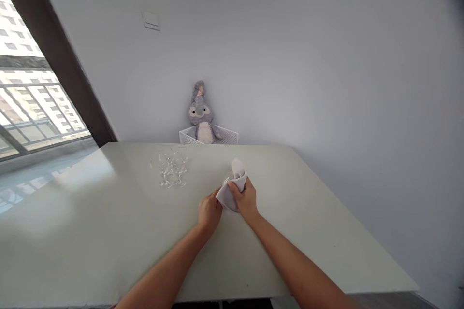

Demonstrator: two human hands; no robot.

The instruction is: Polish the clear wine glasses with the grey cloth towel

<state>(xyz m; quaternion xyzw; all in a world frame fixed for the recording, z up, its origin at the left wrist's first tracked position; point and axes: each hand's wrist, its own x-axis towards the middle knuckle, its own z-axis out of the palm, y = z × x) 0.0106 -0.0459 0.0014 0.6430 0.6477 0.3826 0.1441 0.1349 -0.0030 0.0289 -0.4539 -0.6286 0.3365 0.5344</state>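
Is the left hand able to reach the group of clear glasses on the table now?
Probably yes. The left hand lies at the white cloth, and bare table is all that separates it from the clear glasses; nothing stands between.

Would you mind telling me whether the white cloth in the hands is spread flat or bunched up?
Bunched up. The white cloth is gathered in folds between the left hand and right hand, one end sticking up above the table.
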